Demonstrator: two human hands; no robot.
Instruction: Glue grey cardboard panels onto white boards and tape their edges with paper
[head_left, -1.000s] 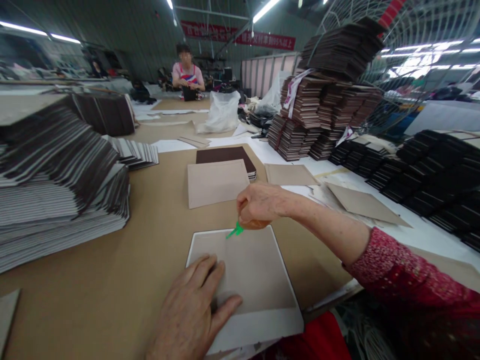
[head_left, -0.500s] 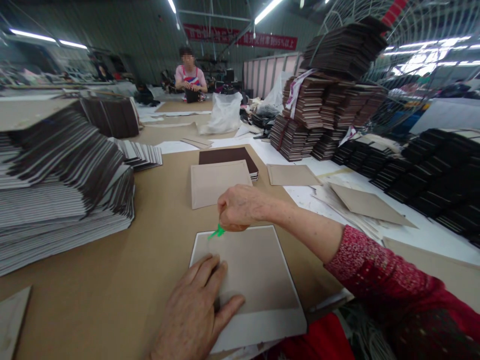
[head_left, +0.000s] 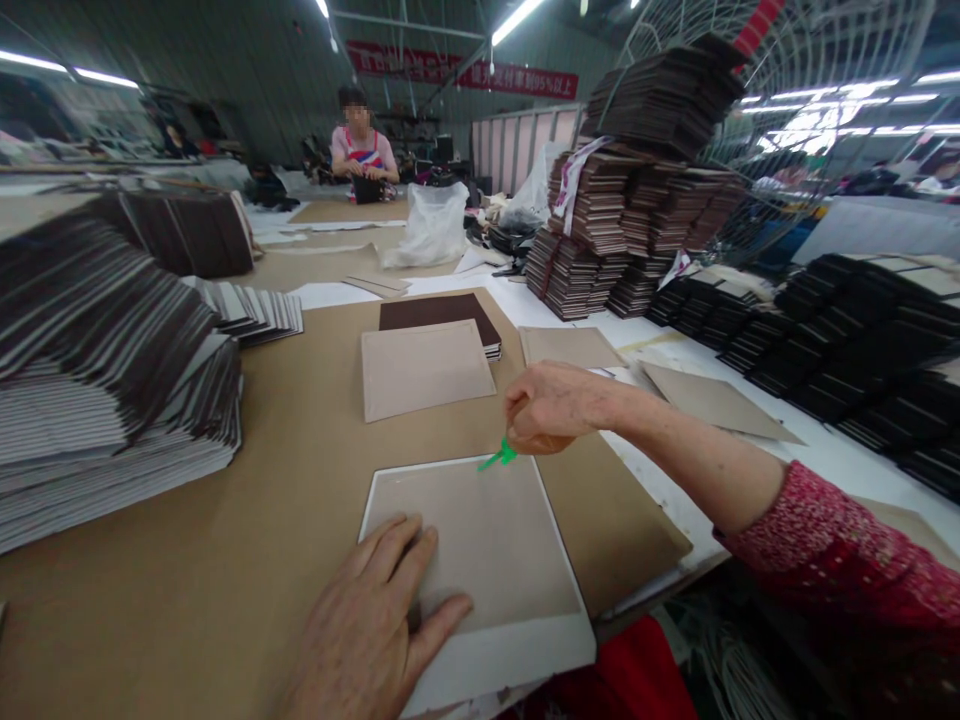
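A flat beige panel (head_left: 495, 540) with a white border lies on the brown board near me, its near strip white. My left hand (head_left: 375, 610) rests palm down on the panel's left side, fingers spread. Over the far right edge of the panel, my right hand (head_left: 551, 405) is closed round a squeeze bottle with a green nozzle (head_left: 499, 456). The nozzle points down and left, its tip at the panel's far edge; I cannot tell whether it touches. Most of the bottle's body is hidden by the fingers. Beyond lies another beige panel (head_left: 427, 370), partly over dark brown panels (head_left: 442, 316).
Fanned stacks of panels (head_left: 180, 400) stand on the left. At the right are tied brown stacks (head_left: 600, 210) and black stacks (head_left: 862, 340). Loose beige sheets (head_left: 712, 400) lie right of my arm. A person (head_left: 364, 150) works at the far table, behind a clear plastic bag (head_left: 431, 225).
My right hand has moved right along the panel's far edge, carrying the bottle from near its left corner towards its right corner. The left hand stays on the panel. The view has shifted slightly.
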